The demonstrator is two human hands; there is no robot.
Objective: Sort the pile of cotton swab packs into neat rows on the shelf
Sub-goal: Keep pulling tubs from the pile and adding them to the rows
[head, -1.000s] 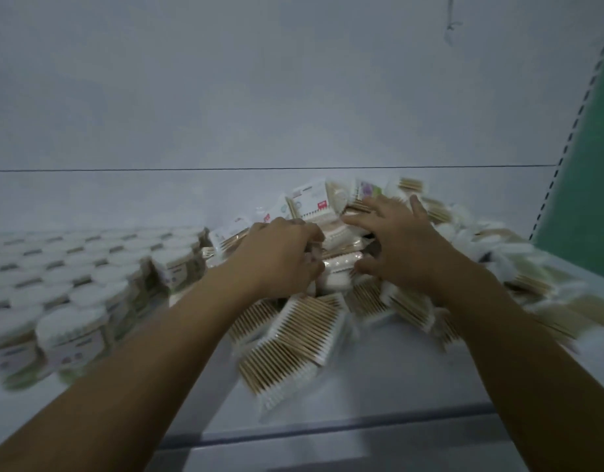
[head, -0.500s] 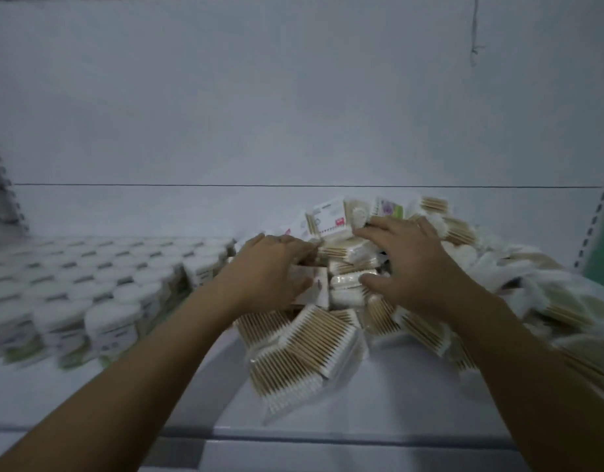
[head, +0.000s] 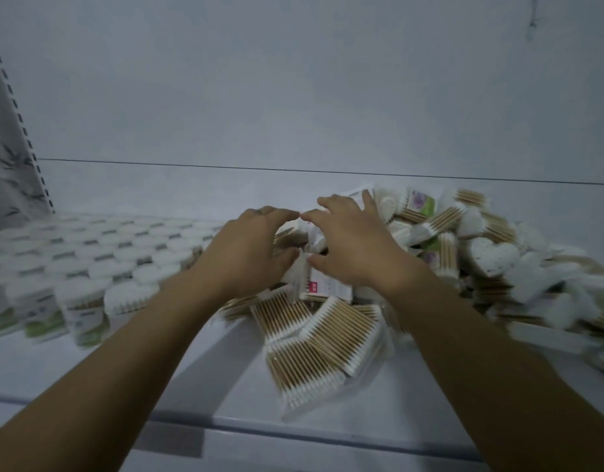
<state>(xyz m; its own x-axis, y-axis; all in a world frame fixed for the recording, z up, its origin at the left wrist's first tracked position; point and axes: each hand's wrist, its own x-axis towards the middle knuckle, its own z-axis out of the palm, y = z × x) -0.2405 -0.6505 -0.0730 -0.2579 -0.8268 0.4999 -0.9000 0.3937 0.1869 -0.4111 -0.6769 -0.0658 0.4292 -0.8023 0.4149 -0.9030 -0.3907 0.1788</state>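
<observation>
Both hands have climbed to the near crest of the pile, fingertips almost meeting.

Head view: left hand [head: 249, 255] and right hand [head: 356, 248] cup a few packs [head: 327, 286] between them, fingers arched over the top and thumbs tucked below; the right hand's outer fingers are spread. These packs sit at the left end of the pile [head: 464, 247], which covers the right half of the shelf [head: 106, 369]. Front packs [head: 327, 349] lie flat near the shelf edge, between the forearms. Tubs [head: 86, 301] stand in rows on the left, just beside the pile.
</observation>
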